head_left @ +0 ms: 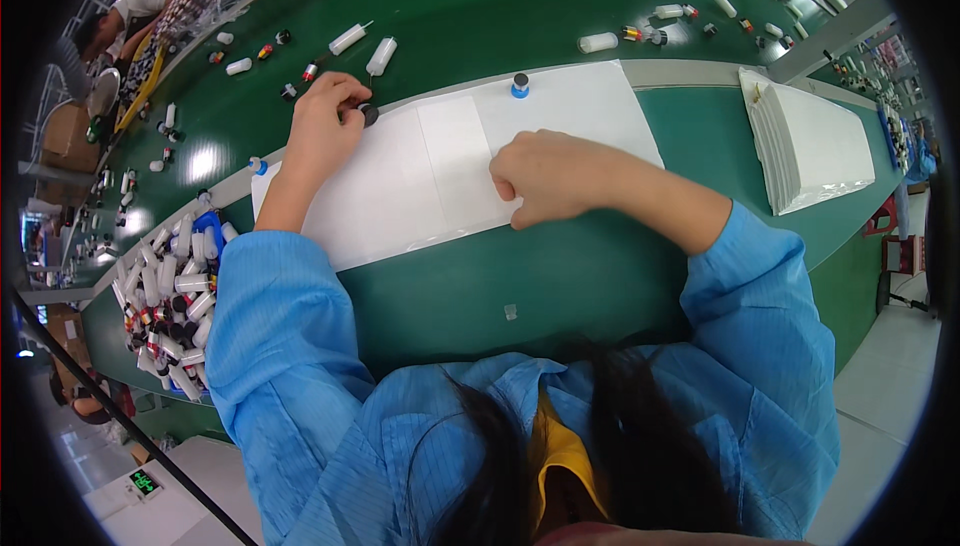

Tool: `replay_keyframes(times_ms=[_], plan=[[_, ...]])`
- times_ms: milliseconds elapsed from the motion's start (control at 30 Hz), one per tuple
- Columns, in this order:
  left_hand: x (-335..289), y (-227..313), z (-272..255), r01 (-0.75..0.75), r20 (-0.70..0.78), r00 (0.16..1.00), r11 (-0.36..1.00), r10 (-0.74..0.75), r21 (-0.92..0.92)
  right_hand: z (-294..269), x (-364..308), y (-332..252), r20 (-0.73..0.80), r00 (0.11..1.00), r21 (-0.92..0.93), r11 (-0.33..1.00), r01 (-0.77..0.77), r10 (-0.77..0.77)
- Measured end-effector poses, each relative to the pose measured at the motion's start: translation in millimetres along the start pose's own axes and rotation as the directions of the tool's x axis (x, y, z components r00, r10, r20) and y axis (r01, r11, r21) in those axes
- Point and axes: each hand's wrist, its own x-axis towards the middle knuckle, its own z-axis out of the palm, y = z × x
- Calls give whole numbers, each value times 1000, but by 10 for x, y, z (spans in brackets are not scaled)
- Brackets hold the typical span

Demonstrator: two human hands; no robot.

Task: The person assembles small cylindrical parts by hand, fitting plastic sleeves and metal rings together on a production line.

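Note:
A broad white sheet [365, 186] lies across the green bench, with a narrower white rectangle [452, 136] over its middle. At the sheet's far left edge my left hand [325, 121] is closed, thumb and fingers bent round a small black round piece [370, 114]. My right hand [560, 176] rests over the middle of the sheet, fingers curled under; whatever is beneath them is hidden. A small blue piece with a dark top [520, 86] stands on the sheet's far edge. Another blue piece [258, 165] sits by its left corner.
A blue bin [208, 226] heaped with white cylinders is beside my left arm. At the right lies a stack of white sheets [810, 146]. Beyond a pale rail, a green belt [470, 16] carries scattered white cylinders [598, 42] and small red-black parts. A person [130, 11] is at the far left.

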Motion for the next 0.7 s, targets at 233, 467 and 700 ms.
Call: replay_keyframes(times_ms=[233,467,700], plan=[[366,196,-208,422,230,859,887,-458,189,38,-7,31,-31,998,133,989,58,-55],[675,228,-365,128,629,610,843,-482,522,6,-469,-2,-375,926,41,997,66,-46],[589,332,-145,646,508,732,700,-455,-304,-185,-304,227,-482,858,870,211,446,176]])
